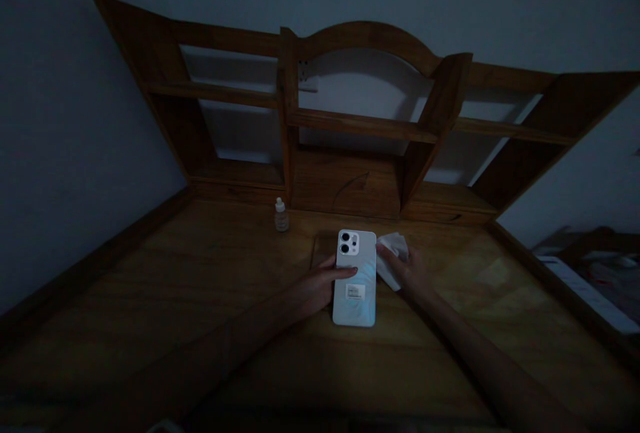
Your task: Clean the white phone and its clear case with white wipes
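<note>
Head view, dim light: left hand (315,290) steadies a white phone (355,278) lying camera-side up on the wooden bench (200,273), fingers pressed to its left edge. Right hand (407,272) pinches a white cloth (393,253) touching the phone's right edge. Wiping likely goes best with the phone pinned flat, using light strokes. Farther back, small dropper bottle (281,215), then shelf unit (360,123).

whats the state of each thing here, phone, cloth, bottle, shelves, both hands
phone: lying back up on the desk, camera end away from the person
white cloth: crumpled, touching the phone's right edge
small bottle: upright, cap on, apart from the phone
desk: lit only around the phone
shelves: nothing visible on them
left hand: steadying the phone's left edge
right hand: gripping the cloth
</note>
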Demonstrator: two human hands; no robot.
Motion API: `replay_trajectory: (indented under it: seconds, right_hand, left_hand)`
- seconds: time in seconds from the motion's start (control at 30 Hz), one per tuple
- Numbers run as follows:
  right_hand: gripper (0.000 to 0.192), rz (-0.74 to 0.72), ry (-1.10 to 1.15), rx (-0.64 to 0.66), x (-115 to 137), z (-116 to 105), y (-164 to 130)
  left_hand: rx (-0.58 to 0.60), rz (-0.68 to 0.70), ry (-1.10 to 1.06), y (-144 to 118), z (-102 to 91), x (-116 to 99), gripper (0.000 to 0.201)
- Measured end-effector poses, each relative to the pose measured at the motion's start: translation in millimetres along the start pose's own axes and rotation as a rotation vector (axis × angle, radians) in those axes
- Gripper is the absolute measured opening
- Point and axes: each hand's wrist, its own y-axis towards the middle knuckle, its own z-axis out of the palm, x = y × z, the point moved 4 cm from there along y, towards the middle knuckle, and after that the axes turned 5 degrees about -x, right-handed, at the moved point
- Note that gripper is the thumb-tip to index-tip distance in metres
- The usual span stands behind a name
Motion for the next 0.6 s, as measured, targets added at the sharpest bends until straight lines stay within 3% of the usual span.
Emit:
replay_trajectory:
  seconds: [0.6]
  right_hand:
    - [0.041, -0.010, -0.025, -0.006, 9.7, -0.2, -3.0]
  left_hand:
    - [0.023, 0.005, 0.022, 0.3, 1.0, -0.2, 0.051]
